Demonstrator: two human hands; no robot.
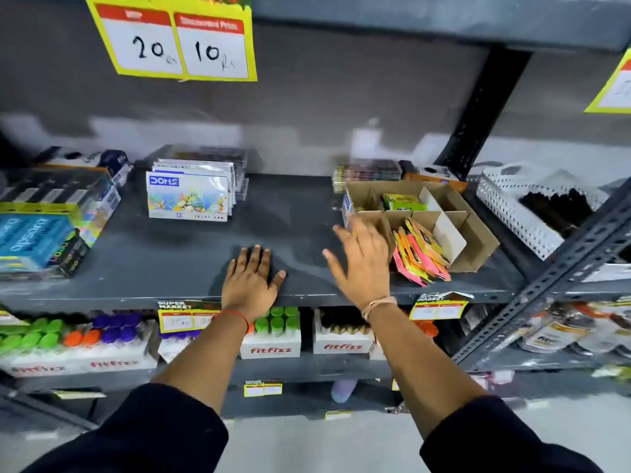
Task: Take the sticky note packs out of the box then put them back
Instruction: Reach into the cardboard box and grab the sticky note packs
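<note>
A brown cardboard box (478, 230) with dividers sits on the dark grey shelf (293, 216) at the right. Several neon pink, orange and yellow sticky note packs (421, 252) lean out of its front compartment and over its front edge. A green pack (403, 201) lies in a rear compartment. My right hand (362, 264) hovers just left of the box, fingers spread, holding nothing. My left hand (251, 279) rests flat, palm down, on the shelf near its front edge.
DOMS colour boxes (187, 196) stand at the shelf's back left, stacked stationery boxes (51, 227) at far left, a white perforated basket (526, 206) right of the cardboard box. A dark upright post (478, 110) rises behind. Bottles in Fitfizz cartons (273, 339) fill the lower shelf.
</note>
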